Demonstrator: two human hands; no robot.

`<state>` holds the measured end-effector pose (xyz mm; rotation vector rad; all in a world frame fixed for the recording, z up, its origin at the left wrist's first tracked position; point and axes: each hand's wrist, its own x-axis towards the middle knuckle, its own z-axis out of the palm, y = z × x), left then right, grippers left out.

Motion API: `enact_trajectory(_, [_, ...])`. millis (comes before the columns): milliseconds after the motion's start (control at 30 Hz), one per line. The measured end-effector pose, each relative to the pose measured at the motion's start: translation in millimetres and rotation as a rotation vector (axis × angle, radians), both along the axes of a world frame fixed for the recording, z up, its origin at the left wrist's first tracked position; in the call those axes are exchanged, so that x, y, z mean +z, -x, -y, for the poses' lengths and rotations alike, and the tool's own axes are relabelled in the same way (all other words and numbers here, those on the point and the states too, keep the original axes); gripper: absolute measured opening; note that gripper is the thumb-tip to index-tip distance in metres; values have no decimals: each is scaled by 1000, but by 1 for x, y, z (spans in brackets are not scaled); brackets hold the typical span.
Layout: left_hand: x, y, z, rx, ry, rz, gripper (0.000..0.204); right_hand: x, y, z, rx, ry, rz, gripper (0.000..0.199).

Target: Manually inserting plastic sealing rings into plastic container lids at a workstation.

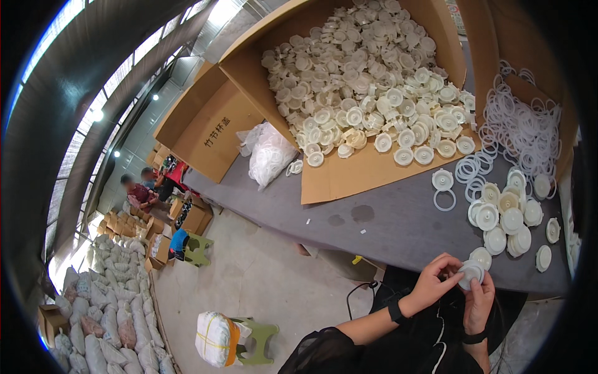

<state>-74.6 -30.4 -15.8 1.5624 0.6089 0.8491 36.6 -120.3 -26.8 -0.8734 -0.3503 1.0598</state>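
Pinching one white cap (pixel 471 273), both grips hover above grey table (pixel 386 218), concrete floor (pixel 261 274).

The left hand (pixel 431 283) is bare, with a black watch-like band on its wrist and a sheer black sleeve further up the forearm. The right hand (pixel 478 303) is also bare, a thin black band circling its wrist just below.

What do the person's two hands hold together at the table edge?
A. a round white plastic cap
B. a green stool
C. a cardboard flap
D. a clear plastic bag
A: the left hand and the right hand both grip one round white plastic cap just below the grey table.
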Motion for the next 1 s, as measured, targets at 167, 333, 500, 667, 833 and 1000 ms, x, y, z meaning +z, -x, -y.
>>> enact_trajectory(167, [-6, 2, -2, -91, 365, 171, 11, -3, 0, 1, 1, -31, -2, 37])
enact_trajectory(333, [-9, 4, -4, -76, 610, 239, 12, -3, -1, 3, 6, -110, -126, 40])
enact_trajectory(500, [-14, 5, -5, -73, 649, 275, 13, -7, -3, 4, 30, -96, -121, 38])
enact_trajectory(667, [-13, 4, -5, -55, 638, 274, 13, -4, -1, 3, 26, -81, -96, 35])
enact_trajectory(833, [-15, 7, -8, -88, 736, 347, 14, 8, 0, 2, 125, -75, -52, 32])
enact_trajectory(1000, [-16, 10, -9, -140, 831, 458, 13, 5, 1, 2, 110, 20, -26, 32])
